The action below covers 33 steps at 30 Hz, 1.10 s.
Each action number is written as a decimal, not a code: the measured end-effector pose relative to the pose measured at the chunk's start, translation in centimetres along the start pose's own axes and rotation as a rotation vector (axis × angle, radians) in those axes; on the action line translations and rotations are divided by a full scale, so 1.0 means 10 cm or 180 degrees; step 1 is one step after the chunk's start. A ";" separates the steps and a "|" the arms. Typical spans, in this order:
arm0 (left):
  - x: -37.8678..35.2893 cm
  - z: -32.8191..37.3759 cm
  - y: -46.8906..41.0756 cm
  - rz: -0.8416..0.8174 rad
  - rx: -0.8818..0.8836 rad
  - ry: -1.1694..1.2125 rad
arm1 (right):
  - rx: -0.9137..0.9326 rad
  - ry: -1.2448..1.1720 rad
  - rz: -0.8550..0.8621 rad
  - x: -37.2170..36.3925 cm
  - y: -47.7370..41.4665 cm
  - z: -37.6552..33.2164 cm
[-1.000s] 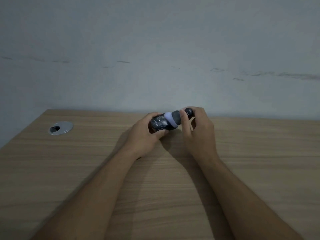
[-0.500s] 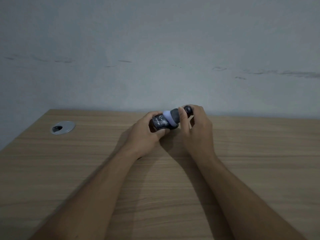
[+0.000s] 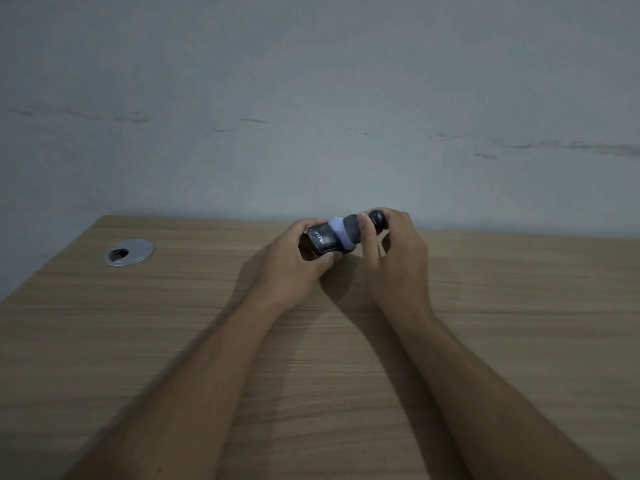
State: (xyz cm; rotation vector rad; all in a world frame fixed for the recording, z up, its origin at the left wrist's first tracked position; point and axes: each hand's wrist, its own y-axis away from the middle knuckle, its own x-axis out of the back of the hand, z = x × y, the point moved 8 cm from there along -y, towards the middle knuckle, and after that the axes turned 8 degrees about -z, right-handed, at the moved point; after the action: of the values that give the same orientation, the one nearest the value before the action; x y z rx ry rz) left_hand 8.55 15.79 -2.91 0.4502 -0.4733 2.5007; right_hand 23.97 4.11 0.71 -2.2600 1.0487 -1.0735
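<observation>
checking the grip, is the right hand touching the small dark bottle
Touching. In the head view the right hand pinches the small dark bottle at its cap end, thumb across it, fingers curled over the tip.

**Desk, grommet and a marked wall**

A wooden desk with a pale, lengthwise grain fills the lower half of the frame, its far edge meeting the wall. Set flush into the desktop at the centre left is a round silver cable grommet with a dark opening off to its left side. Behind the desk rises a plain grey-white wall, crossed by a broken line of dark scuff marks that is heaviest at the right edge of the frame.
</observation>
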 end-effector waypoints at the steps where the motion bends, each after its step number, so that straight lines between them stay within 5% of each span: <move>1: 0.00 0.00 0.00 0.0017 -0.0006 -0.0007 | -0.0099 0.0031 -0.0008 0.01 0.00 0.06; 5: 0.00 0.01 0.01 0.0067 -0.0029 -0.0027 | -0.0314 -0.0086 0.0128 0.10 0.02 0.12; 11: 0.05 0.02 0.01 0.0260 0.0037 -0.0175 | 0.0322 -0.0442 -0.0133 -0.01 0.08 -0.23; 19: 0.10 0.06 0.03 0.0413 -0.0146 -0.0080 | -0.0271 -0.0473 0.0053 0.06 0.06 0.04; 26: 0.06 0.05 0.01 0.0311 -0.0116 -0.0552 | 0.0365 -0.0521 -0.0140 -0.03 0.11 -0.32; 33: 0.03 0.21 0.09 0.0280 -0.0495 -0.1113 | -0.0364 -0.0402 0.0106 0.06 0.06 0.09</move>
State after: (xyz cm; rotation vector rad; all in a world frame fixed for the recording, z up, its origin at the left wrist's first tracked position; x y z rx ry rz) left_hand 8.27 14.39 -1.18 0.8252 -0.8324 2.4497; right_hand 24.63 3.30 0.10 -2.3570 1.1163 -0.8650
